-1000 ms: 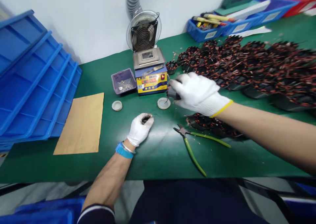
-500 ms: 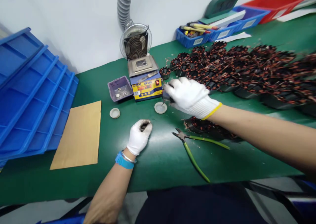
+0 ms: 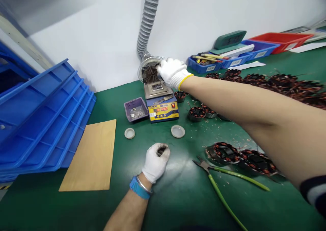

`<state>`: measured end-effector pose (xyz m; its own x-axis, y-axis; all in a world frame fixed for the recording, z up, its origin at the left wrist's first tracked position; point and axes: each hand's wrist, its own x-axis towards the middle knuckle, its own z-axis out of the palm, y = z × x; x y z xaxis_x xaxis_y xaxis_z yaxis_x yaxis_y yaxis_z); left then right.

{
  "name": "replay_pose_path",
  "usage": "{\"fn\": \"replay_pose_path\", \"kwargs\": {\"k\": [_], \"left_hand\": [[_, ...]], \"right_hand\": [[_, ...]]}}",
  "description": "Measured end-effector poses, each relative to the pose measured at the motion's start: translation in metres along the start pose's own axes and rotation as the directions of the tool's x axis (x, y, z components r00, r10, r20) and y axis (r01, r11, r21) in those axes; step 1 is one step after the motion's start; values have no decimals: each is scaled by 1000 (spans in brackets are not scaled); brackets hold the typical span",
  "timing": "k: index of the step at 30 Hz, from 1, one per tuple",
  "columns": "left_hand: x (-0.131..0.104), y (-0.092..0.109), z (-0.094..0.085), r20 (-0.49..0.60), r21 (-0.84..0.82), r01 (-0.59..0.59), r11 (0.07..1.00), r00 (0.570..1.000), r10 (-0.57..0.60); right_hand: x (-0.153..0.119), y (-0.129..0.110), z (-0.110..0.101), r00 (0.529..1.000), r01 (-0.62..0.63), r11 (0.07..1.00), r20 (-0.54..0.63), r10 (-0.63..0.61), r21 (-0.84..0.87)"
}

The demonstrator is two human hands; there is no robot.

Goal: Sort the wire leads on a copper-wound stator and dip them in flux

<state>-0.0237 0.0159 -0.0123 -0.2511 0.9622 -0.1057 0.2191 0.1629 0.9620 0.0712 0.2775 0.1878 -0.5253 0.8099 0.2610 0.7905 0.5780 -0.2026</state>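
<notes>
A: How many caps lie near the solder pot (image 3: pixel 163 105)?
B: Two, just in front. Left hand (image 3: pixel 155 162) rests fisted on something dark.
A: What changed?
B: Right hand (image 3: pixel 172 72) rose from the caps to above the pot; grip hidden.

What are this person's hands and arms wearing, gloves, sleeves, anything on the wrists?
Both the left hand and right hand wear white knit gloves; the right cuff is yellow-edged. A blue band and thin silver bangle circle the left wrist. Forearms bare; dark sleeve with white stripe.

Bright even light, soft shadows, warped edges
</notes>
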Motion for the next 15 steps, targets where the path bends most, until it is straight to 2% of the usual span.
{"fn": "replay_pose_path", "kwargs": {"k": [3,7,12,15], "left_hand": [[0,-1,0,12,4,7,1000,1000,-7],[-1,1,0,36,4,18,1000,999,-18],[-2,3,0,40,17,13,1000,999,-14],[-3,2,0,36,33,2,999,999,-3]], "right_hand": [[4,-2,10,994,-104,993,-25,102,-55],[4,-2,14,992,-126,988,-7,125,-92],[8,7,-4,996,-88,991,2,88,-99],[13,17,-21,984,-176,984,33,176,-5]]}}
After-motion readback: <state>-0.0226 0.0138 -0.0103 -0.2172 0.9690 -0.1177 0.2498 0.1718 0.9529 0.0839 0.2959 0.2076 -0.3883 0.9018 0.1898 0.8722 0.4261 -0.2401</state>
